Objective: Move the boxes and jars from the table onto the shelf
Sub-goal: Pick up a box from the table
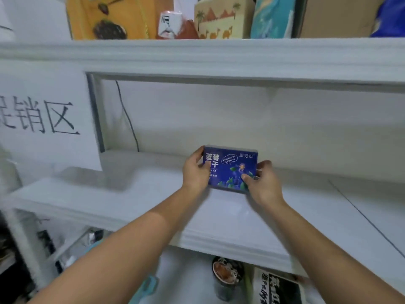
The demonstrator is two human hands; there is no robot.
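Note:
A dark blue box (232, 167) with white characters and a cartoon picture stands upright at the middle of the white shelf board (131, 194). My left hand (196, 172) grips its left end, thumb on the front. At the box's lower right corner my right hand (262, 178) holds it, thumb on the front and fingers behind. Whether the box's bottom edge touches the board cannot be told. Both forearms reach over the shelf's front lip.
The shelf above (219, 51) carries an orange bag (109, 16), a desert-print box (223, 20), a teal package and a cardboard box. A paper sign (43, 119) hangs at left. Below the board stand a dark cup (228, 275) and a black-and-white pack (278, 288). A black cable (129, 121) runs down the back wall.

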